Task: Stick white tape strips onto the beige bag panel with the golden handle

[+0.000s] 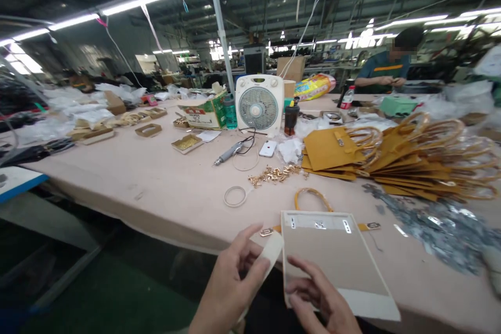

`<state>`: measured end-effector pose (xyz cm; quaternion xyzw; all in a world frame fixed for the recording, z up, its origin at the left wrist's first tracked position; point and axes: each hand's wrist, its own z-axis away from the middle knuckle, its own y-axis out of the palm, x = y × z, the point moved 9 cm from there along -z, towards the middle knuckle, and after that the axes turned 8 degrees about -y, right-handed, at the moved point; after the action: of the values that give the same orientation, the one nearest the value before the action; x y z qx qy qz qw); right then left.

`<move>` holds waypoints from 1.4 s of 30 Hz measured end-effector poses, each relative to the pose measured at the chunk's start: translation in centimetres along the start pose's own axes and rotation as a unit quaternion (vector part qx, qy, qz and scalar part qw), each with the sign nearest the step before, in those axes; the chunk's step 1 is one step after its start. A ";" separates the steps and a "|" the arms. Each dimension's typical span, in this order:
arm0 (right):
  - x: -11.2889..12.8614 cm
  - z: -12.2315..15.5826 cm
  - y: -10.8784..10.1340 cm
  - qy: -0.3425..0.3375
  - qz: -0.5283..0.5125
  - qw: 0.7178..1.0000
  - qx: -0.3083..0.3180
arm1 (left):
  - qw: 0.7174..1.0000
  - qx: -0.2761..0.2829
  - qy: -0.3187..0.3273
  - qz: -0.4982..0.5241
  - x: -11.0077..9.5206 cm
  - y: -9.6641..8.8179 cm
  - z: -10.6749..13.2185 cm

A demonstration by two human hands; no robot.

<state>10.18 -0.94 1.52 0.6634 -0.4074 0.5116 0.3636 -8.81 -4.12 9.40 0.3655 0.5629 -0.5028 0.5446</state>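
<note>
My left hand (229,279) pinches a pale strip (274,246) beside the panel (332,258), which lies at the table's (176,188) edge. My right hand (323,297) half-curls at its corner; gripping, I can't tell. I seem to be positioning the strip, which calls for a steady panel.

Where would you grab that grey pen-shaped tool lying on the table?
Probably around the thick middle of the grey tool, from above on the near side. It lies lengthwise on the table, its body wider than the narrow tip, and the white phone is off to its right.
</note>
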 end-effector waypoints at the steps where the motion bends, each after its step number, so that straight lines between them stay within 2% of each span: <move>1: 1.4 -0.9 -1.3 -0.007 0.017 1.000 -0.009 | 0.999 0.034 0.008 -0.022 -0.4 1.1 0.0; 4: 4.5 -3.4 -3.9 -0.007 0.057 0.998 0.008 | 0.990 0.104 0.035 -0.088 -1.3 4.0 0.2; 9: 5.4 -4.8 -4.8 0.017 0.097 0.991 0.088 | 0.974 0.122 0.057 -0.184 -2.2 6.3 -0.1; 16: 8.6 -4.2 -4.9 -0.127 0.179 0.972 0.084 | 0.974 0.112 0.013 -0.197 -2.1 7.6 -1.1; 19: 9.4 -3.7 -5.1 -0.169 0.187 0.965 0.076 | 0.975 0.128 0.013 -0.181 -2.5 8.5 -1.1; 25: 9.1 -2.9 -5.7 -0.191 0.197 0.959 0.078 | 0.963 0.200 0.056 -0.175 -3.4 10.4 -0.6; 31: 10.0 -2.9 -7.2 -0.231 0.288 0.928 0.057 | 0.953 0.187 0.037 -0.237 -2.1 10.8 -0.5; 34: 10.0 -2.9 -6.8 -0.229 0.294 0.921 0.110 | 0.945 0.188 0.046 -0.265 -2.0 11.3 -0.5; 37: 9.1 -2.8 -5.7 -0.189 0.278 0.924 0.185 | 0.937 0.195 0.060 -0.284 -2.2 11.8 -0.5; 42: 7.8 -3.2 -5.7 -0.127 0.279 0.930 0.204 | 0.930 0.200 0.069 -0.299 -2.3 12.3 -0.5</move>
<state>15.25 2.92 9.42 0.6421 -0.5060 0.5758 0.0084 3.19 -0.54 9.55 0.3152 0.5706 -0.7180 0.2442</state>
